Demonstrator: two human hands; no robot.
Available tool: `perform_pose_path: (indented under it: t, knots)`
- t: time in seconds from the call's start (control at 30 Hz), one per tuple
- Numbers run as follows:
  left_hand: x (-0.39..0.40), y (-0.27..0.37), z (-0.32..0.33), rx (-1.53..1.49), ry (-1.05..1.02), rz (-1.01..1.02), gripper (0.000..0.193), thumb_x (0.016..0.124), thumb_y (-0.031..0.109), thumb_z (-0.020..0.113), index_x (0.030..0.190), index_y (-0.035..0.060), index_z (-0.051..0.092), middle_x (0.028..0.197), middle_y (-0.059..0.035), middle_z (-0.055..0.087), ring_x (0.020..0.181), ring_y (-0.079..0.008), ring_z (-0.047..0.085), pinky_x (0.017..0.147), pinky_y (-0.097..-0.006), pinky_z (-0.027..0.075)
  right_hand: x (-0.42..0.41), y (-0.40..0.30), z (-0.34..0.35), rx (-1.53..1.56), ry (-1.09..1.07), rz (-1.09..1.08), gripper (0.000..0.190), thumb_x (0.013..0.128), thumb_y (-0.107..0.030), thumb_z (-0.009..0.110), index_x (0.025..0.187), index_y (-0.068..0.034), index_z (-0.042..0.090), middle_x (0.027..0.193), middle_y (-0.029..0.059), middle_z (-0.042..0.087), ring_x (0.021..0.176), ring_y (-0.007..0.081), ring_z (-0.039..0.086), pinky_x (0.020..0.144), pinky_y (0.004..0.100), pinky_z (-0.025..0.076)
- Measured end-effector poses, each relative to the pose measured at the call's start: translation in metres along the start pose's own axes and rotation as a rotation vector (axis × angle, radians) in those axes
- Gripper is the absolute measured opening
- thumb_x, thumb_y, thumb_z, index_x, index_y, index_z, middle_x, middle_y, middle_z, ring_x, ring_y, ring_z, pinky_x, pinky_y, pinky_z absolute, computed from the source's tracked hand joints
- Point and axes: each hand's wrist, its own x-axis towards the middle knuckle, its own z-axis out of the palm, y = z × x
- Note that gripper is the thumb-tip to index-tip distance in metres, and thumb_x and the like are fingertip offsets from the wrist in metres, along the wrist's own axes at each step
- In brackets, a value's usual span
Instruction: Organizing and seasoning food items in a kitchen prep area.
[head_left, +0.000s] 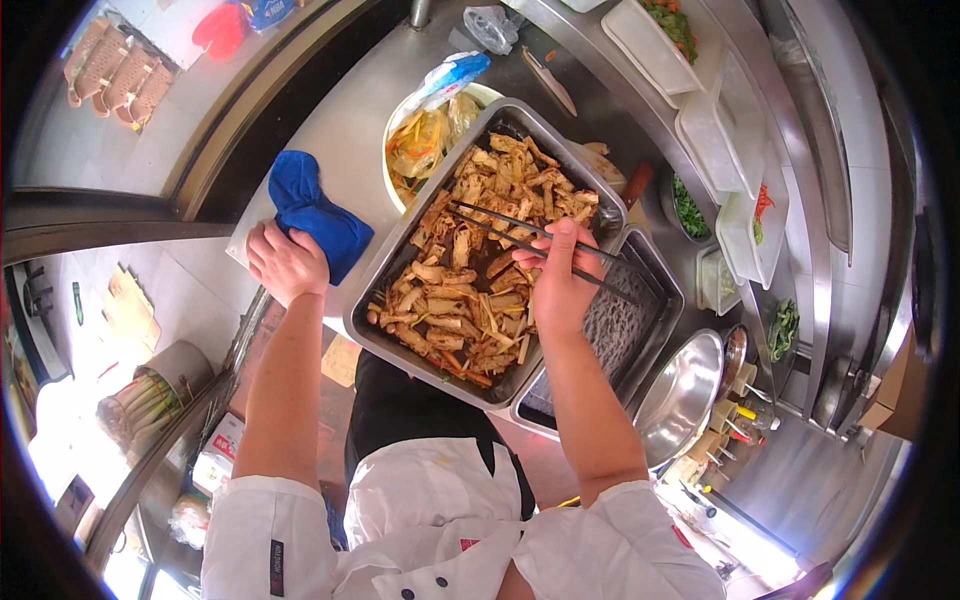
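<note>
My right hand (564, 281) holds a pair of black chopsticks (499, 225) over a deep steel tray (420, 371). Their tips reach brown, seasoned strips of food (450, 300), perhaps tofu skin, piled in the tray with pale and orange slivers. Some dark tray bottom shows between the pieces. To the left, my left hand (289, 261) grips the lower left part of a bunched blue cloth (319, 214) at the counter corner; its fingertips are partly hidden. Beneath my right wrist, a second steel tray (626, 322) shows a wet, dark bottom.
A white tub (391, 161) of bagged shredded vegetables adjoins the tray. Beyond lie a knife (551, 81) and a plastic bag (491, 28). White containers (720, 135) and a bowl of chopped greens (688, 208) line the right. A steel bowl (679, 397) stands lower right.
</note>
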Motion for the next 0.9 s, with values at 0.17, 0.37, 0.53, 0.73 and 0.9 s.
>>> perform_pose_path:
  t: [0.17,0.37,0.53,0.73,0.9]
  knots:
    - [0.000,0.000,-0.001,0.002,-0.004,0.001,0.042,0.099,0.032,0.052,0.130,0.0055,0.059,0.141,-0.0149,0.057,0.137,-0.0372,0.049,0.113,-0.0519,0.039,-0.004,-0.002,0.001,-0.050,-0.022,-0.011,0.036,0.111,-0.032,0.059,0.112,0.004,0.061,0.084,0.0124,0.066,0.064,0.0207,0.073,0.059,0.0292,0.060]
    - [0.000,-0.001,0.001,0.001,0.000,0.005,0.042,0.098,0.032,0.053,0.131,0.0054,0.059,0.141,-0.0151,0.056,0.136,-0.0371,0.049,0.112,-0.0518,0.039,-0.010,0.003,0.000,-0.072,-0.023,-0.008,0.036,0.111,-0.032,0.058,0.110,0.004,0.060,0.083,0.0121,0.066,0.064,0.0210,0.073,0.059,0.0290,0.060]
    - [0.000,0.000,0.000,-0.006,0.005,0.008,0.041,0.098,0.031,0.053,0.130,0.0049,0.059,0.140,-0.0155,0.056,0.135,-0.0371,0.050,0.112,-0.0521,0.040,-0.009,0.008,0.001,-0.014,0.006,-0.022,0.037,0.111,-0.033,0.059,0.110,0.003,0.058,0.083,0.0117,0.065,0.064,0.0220,0.073,0.059,0.0302,0.060]
    - [0.002,0.002,-0.003,-0.003,-0.007,0.003,0.042,0.098,0.030,0.054,0.131,0.0049,0.059,0.140,-0.0155,0.056,0.136,-0.0372,0.049,0.112,-0.0523,0.039,-0.008,-0.010,-0.005,-0.019,0.073,-0.036,0.036,0.111,-0.034,0.058,0.110,0.002,0.057,0.082,0.0113,0.064,0.062,0.0235,0.072,0.057,0.0314,0.059]
    - [0.003,0.002,-0.005,-0.012,-0.016,-0.016,0.042,0.098,0.029,0.054,0.132,0.0053,0.058,0.141,-0.0154,0.056,0.137,-0.0370,0.048,0.114,-0.0520,0.038,-0.002,-0.047,0.011,0.095,0.070,-0.136,0.033,0.112,-0.033,0.055,0.109,0.000,0.058,0.080,0.0103,0.063,0.061,0.0243,0.071,0.056,0.0319,0.058]
